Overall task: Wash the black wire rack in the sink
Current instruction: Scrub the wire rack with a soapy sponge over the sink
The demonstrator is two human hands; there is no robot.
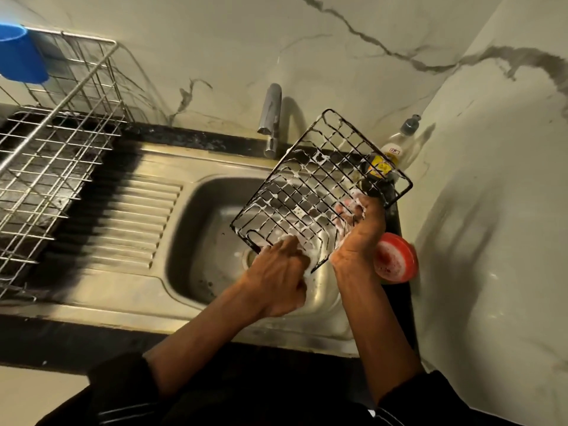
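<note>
The black wire rack (319,182) is tilted up over the steel sink (196,241), its grid streaked with white foam. My left hand (282,272) grips the rack's lower edge, fingers curled around the wires and covered in suds. My right hand (359,222) holds the rack's right side, soapy fingers wrapped through the grid. Whether a sponge sits under either hand is hidden by foam.
A chrome tap (270,118) stands behind the basin. A dish soap bottle (390,155) stands at the back right, partly behind the rack. A red round scrubber container (396,256) sits right of the sink. A steel drying rack (52,149) and a blue cup (18,53) are at left.
</note>
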